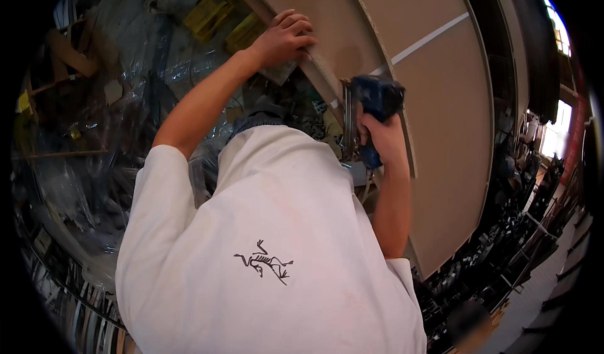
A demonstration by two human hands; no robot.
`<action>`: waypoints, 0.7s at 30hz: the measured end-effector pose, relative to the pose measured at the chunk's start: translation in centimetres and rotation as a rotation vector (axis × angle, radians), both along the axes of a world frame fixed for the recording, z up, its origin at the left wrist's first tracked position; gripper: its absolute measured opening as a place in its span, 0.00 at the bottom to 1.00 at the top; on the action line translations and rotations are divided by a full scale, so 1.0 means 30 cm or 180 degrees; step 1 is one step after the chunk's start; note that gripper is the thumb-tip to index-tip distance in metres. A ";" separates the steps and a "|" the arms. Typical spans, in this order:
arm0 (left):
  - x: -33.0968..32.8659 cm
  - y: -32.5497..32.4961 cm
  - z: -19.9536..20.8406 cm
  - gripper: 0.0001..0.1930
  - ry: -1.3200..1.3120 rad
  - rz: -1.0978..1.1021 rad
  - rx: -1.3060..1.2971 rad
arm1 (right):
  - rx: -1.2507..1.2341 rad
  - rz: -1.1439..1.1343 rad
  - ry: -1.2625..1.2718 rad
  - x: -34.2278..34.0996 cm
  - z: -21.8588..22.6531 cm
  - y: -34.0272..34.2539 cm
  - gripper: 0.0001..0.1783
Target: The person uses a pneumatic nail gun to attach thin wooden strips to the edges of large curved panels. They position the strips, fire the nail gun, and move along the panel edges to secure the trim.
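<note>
My right hand (385, 134) wraps the tool (377, 97), near side.
My left hand (284, 39), loosely spread, rests farther left, on the board (324, 8).

No readable text, only a black emblem (269, 263) on a white shirt (277, 196)

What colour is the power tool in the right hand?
Dark blue and black; the power tool shows best in the head view.
</note>
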State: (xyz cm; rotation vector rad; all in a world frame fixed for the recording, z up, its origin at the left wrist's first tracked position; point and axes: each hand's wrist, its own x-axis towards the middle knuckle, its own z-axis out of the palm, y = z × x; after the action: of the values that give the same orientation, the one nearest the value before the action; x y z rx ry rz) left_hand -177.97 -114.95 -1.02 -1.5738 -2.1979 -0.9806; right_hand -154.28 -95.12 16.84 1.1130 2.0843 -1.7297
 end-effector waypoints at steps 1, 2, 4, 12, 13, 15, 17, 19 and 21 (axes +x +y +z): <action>0.032 0.015 0.025 0.17 -0.0026 -0.0036 -0.0046 | -0.0011 -0.0249 0.0004 0.050 0.024 -0.005 0.02; 0.069 0.031 0.041 0.17 -0.0055 -0.0068 -0.0096 | -0.0024 -0.0493 0.0004 0.096 0.039 -0.007 0.03; 0.138 0.087 0.057 0.17 -0.0238 -0.0372 -0.0217 | -0.0175 -0.0710 -0.0062 0.174 0.037 0.016 0.03; 0.218 0.191 0.072 0.13 -0.0628 -0.1034 -0.0785 | -0.0112 -0.0670 -0.0316 0.236 -0.041 -0.008 0.05; 0.218 0.194 0.073 0.13 -0.0611 -0.1050 -0.0766 | -0.0084 -0.0836 -0.0306 0.215 -0.033 -0.021 0.05; 0.219 0.195 0.074 0.13 -0.0580 -0.1069 -0.0726 | -0.0031 -0.0715 -0.0349 0.199 -0.029 -0.020 0.05; 0.224 0.195 0.083 0.14 -0.0672 -0.1059 -0.0762 | -0.0007 -0.0623 -0.0374 0.201 -0.033 -0.012 0.06; 0.227 0.193 0.085 0.14 -0.0742 -0.1019 -0.0795 | -0.0029 -0.0536 -0.0339 0.201 -0.042 0.006 0.06; 0.230 0.187 0.084 0.14 -0.0788 -0.0955 -0.0828 | -0.0085 -0.0649 -0.0307 0.215 -0.036 0.002 0.07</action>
State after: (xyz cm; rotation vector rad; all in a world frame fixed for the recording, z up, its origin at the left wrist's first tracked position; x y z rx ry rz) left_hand -171.06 -109.33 1.51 -2.0460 -2.3786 -1.0543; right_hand -147.84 -95.07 15.77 1.4146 1.9436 -1.7461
